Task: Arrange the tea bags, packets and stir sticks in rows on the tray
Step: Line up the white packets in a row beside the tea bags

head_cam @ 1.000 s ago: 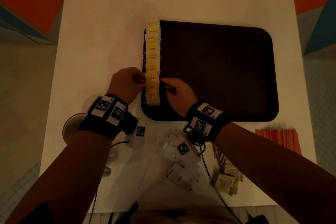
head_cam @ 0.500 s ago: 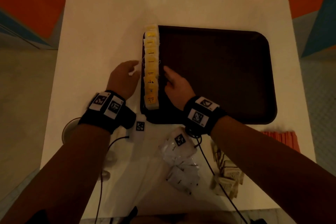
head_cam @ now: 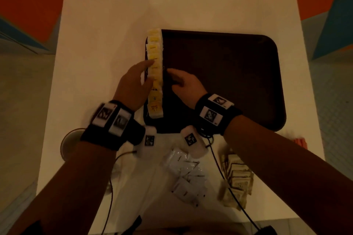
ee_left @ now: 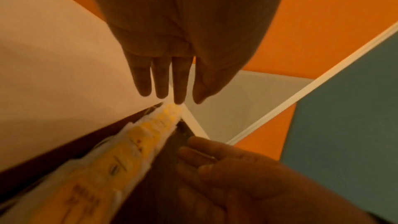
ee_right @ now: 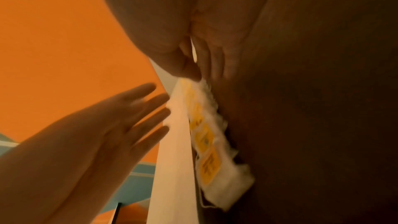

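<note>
A dark tray (head_cam: 229, 82) lies on a white table (head_cam: 114, 25), and a row of yellow-labelled tea bags (head_cam: 155, 74) runs near to far along the tray's left edge, overlapping one another. The left hand (head_cam: 133, 84) is at the left side of the row with its fingers straight and together, holding nothing; its fingertips reach the row about midway. The right hand (head_cam: 184, 84) is on the tray just right of the row, fingers loosely extended, also holding nothing.

From the head view alone, the remaining supplies show: white packets (head_cam: 186, 173) in a loose heap on the table near the person, tan packets (head_cam: 236, 177) to their right, orange stir sticks (head_cam: 299, 142) at the table's right edge, and a round rim (head_cam: 65, 143) under the left forearm.

The left wrist view shows what the head view hides: the left hand's fingers (ee_left: 161, 81) are flat and close together above the far end of the row, and the right hand's fingers (ee_left: 204, 151) are slightly bent beside the bags. The right wrist view shows the spread left hand (ee_right: 120, 125) beside the table edge; it is too blurred to tell whether the right fingers touch the bags.
</note>
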